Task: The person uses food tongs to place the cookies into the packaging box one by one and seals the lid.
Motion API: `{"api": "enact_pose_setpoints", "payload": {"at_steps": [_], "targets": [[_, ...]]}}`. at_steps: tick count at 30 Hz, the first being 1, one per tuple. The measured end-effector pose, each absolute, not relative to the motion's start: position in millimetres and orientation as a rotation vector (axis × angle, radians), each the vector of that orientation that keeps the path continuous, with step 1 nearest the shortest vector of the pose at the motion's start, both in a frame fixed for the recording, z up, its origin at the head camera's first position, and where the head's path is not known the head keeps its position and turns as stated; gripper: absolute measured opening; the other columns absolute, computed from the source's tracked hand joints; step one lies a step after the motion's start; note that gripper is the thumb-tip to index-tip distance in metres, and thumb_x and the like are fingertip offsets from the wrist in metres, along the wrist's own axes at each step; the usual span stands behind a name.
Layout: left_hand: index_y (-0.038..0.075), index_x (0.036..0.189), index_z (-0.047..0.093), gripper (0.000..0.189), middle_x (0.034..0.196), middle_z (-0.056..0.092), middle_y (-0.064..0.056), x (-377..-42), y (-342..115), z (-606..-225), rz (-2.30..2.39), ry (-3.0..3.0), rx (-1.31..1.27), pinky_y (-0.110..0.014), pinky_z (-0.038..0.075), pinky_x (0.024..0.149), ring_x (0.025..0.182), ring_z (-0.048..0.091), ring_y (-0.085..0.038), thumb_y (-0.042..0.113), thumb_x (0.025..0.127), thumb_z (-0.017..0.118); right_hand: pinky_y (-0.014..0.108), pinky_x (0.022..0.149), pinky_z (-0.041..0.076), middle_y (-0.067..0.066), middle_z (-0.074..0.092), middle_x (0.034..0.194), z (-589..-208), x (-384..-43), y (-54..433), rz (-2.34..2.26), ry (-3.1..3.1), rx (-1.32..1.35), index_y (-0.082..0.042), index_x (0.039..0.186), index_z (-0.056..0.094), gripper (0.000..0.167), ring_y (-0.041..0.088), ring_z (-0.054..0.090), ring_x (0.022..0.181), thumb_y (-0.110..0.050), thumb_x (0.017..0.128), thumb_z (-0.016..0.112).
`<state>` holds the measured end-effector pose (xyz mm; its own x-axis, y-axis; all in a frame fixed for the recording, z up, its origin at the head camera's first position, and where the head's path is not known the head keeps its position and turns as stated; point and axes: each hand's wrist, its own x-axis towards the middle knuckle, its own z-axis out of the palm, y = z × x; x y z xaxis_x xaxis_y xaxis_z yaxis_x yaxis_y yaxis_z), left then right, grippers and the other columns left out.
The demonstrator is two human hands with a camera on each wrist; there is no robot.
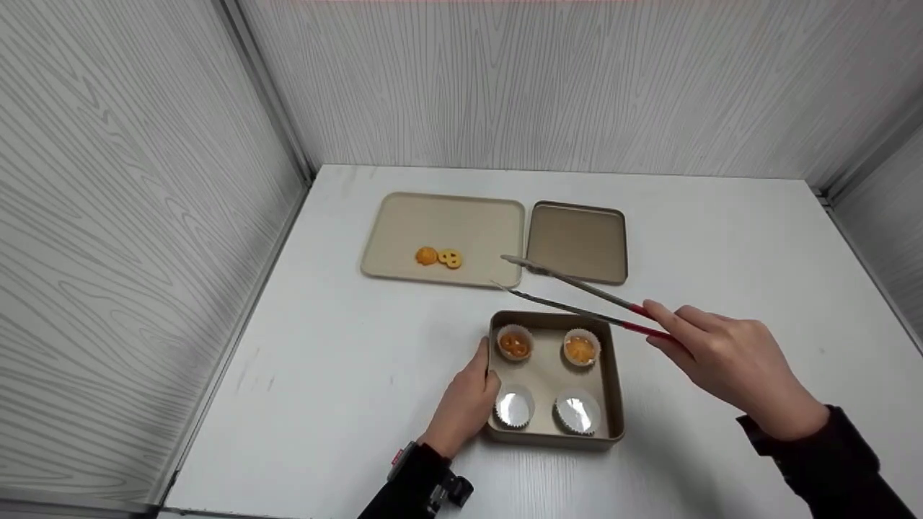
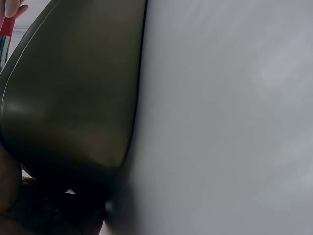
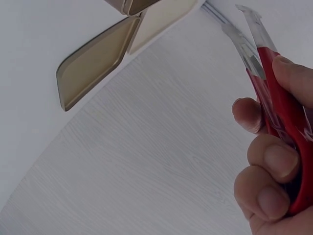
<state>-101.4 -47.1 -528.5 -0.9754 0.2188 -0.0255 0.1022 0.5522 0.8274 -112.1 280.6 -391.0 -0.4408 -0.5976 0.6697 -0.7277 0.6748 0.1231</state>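
Observation:
My right hand (image 1: 732, 360) grips a pair of tongs (image 1: 591, 290) by their red handles (image 3: 281, 93). The tong tips are spread with nothing between them, over the gap between the square pan and the trays behind. My left hand (image 1: 465, 404) holds the left side of the deep square pan (image 1: 546, 393), thumb at its rim. In the pan stand paper cups: the back left one holds a brown glossy cookie (image 1: 515, 344), the back right one an orange piece (image 1: 580, 349). The front left cup (image 1: 514, 406) and front right cup (image 1: 577, 411) show only their shiny insides.
Behind the pan lies a large beige tray (image 1: 461, 216) carrying an orange cookie (image 1: 426, 256) and a yellow cookie with holes (image 1: 450, 259), side by side. To its right is a smaller brown tray (image 1: 578, 234). Grey wood-grain panels (image 1: 505, 86) enclose the white table (image 1: 324, 389).

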Motion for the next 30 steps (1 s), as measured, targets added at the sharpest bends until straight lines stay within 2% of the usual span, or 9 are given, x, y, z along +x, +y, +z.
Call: {"api": "enact_pose_setpoints", "payload": {"at_steps": [14, 16, 19, 22, 25, 30], "targets": [[-0.006, 0.159, 0.024, 0.062, 0.159, 0.038, -0.021, -102.7, -46.4, -528.1, 1.406, 2.647, 0.265, -0.046, 0.039, 0.115, 0.143, 0.044, -0.032, 0.016, 0.103, 0.038, 0.028, 0.037, 0.032, 0.000, 0.054, 0.068, -392.8, -131.1, 266.7, 0.278, -2.254, 0.963, -0.008, 0.124, 0.072, 0.045, 0.009, 0.038, 0.045, -0.042, 0.108, 0.048], [-0.006, 0.159, 0.024, 0.063, 0.160, 0.038, -0.021, -102.7, -46.4, -528.0, 1.404, 2.648, 0.262, -0.046, 0.039, 0.115, 0.143, 0.044, -0.031, 0.016, 0.103, 0.038, 0.028, 0.037, 0.033, 0.000, 0.055, 0.069, -392.9, -134.2, 264.4, 0.277, -2.264, 0.965, -0.009, 0.125, 0.072, 0.042, 0.009, 0.039, 0.045, -0.040, 0.106, 0.052], [-0.006, 0.160, 0.023, 0.063, 0.160, 0.038, -0.020, -102.7, -46.6, -527.9, 1.403, 2.643, 0.254, -0.046, 0.039, 0.115, 0.143, 0.044, -0.031, 0.016, 0.103, 0.038, 0.028, 0.038, 0.034, 0.000, 0.055, 0.070, -392.4, -138.5, 259.9, 0.272, -2.268, 0.973, -0.009, 0.126, 0.072, 0.035, 0.009, 0.040, 0.045, -0.030, 0.098, 0.068], [-0.006, 0.160, 0.023, 0.063, 0.160, 0.037, -0.020, -102.8, -46.7, -527.8, 1.406, 2.636, 0.247, -0.046, 0.039, 0.116, 0.143, 0.043, -0.031, 0.016, 0.103, 0.038, 0.027, 0.040, 0.035, 0.001, 0.058, 0.071, -391.9, -142.1, 254.9, 0.265, -2.284, 0.974, -0.006, 0.125, 0.072, 0.041, 0.010, 0.041, 0.046, -0.017, 0.086, 0.080], [-0.006, 0.160, 0.023, 0.063, 0.160, 0.037, -0.020, -102.7, -46.9, -527.7, 1.409, 2.632, 0.248, -0.045, 0.038, 0.116, 0.144, 0.042, -0.031, 0.016, 0.103, 0.038, 0.028, 0.041, 0.036, 0.002, 0.058, 0.072, -392.4, -146.6, 249.0, 0.270, -2.302, 0.969, -0.004, 0.123, 0.072, 0.042, 0.011, 0.043, 0.046, -0.013, 0.083, 0.083], [-0.007, 0.159, 0.024, 0.063, 0.159, 0.039, -0.021, -102.2, -47.0, -528.0, 1.404, 2.651, 0.272, -0.045, 0.040, 0.115, 0.142, 0.044, -0.030, 0.015, 0.101, 0.037, 0.034, 0.041, 0.040, 0.004, 0.060, 0.074, -395.9, -156.2, 238.7, 0.285, -2.349, 0.957, -0.005, 0.121, 0.071, 0.040, 0.018, 0.048, 0.047, -0.014, 0.084, 0.083]]}}
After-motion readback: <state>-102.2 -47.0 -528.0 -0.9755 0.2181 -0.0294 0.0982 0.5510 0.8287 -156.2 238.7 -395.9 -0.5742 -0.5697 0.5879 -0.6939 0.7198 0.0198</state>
